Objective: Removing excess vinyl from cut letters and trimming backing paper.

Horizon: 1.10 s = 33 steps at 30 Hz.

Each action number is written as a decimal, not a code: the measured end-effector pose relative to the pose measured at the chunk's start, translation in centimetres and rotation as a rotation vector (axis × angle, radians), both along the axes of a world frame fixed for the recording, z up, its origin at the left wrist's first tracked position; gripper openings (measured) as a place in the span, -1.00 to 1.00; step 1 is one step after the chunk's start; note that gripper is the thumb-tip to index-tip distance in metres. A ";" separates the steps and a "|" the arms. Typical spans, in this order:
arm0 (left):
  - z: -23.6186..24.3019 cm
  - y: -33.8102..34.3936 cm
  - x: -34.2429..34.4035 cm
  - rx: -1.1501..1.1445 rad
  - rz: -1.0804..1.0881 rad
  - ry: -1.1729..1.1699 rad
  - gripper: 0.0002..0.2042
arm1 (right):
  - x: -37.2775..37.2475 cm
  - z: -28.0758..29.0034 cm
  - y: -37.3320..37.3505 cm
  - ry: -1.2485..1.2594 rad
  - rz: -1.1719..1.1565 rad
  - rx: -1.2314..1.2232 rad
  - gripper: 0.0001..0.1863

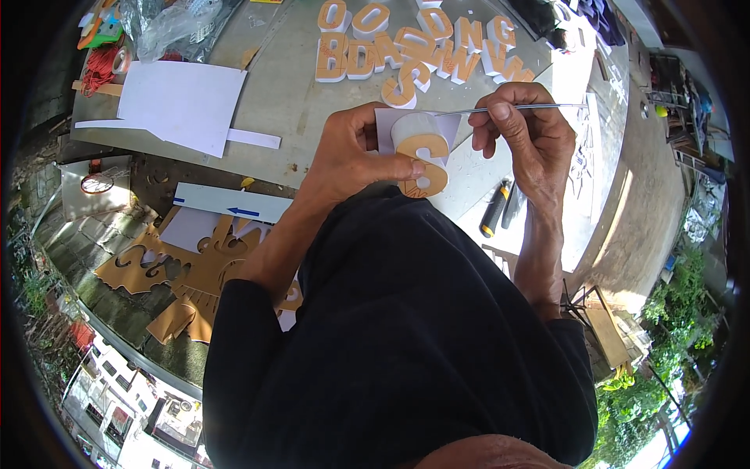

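Clearly, left hand gripping one tan-faced letter, right hand pinching one thin rod

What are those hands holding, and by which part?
The left hand holds an S-shaped block, thumb on its tan face; the other fingers' hold is partly hidden. The right hand pinches a thin metal rod partway along.

Grey table with letters, white sheet.

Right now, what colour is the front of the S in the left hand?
The S has a light brown front, best seen in the head view.
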<state>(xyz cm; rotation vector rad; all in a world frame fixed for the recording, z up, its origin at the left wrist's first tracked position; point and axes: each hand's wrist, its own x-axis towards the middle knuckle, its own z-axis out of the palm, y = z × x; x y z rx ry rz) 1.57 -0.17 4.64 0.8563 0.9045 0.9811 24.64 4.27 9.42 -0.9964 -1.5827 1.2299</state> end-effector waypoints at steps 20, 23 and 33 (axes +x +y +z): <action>-0.1 -0.1 -0.1 0.022 -0.022 0.070 -0.45 | -0.2 -1.1 0.8 -0.256 0.146 0.119 -0.70; -0.2 -0.1 -0.1 0.028 -0.022 0.085 -0.45 | 0.1 -1.3 0.9 -0.298 0.165 0.139 -0.71; -0.2 -0.2 -0.2 0.004 0.028 0.067 -0.43 | 0.3 -1.3 0.4 -0.311 0.104 0.144 -0.71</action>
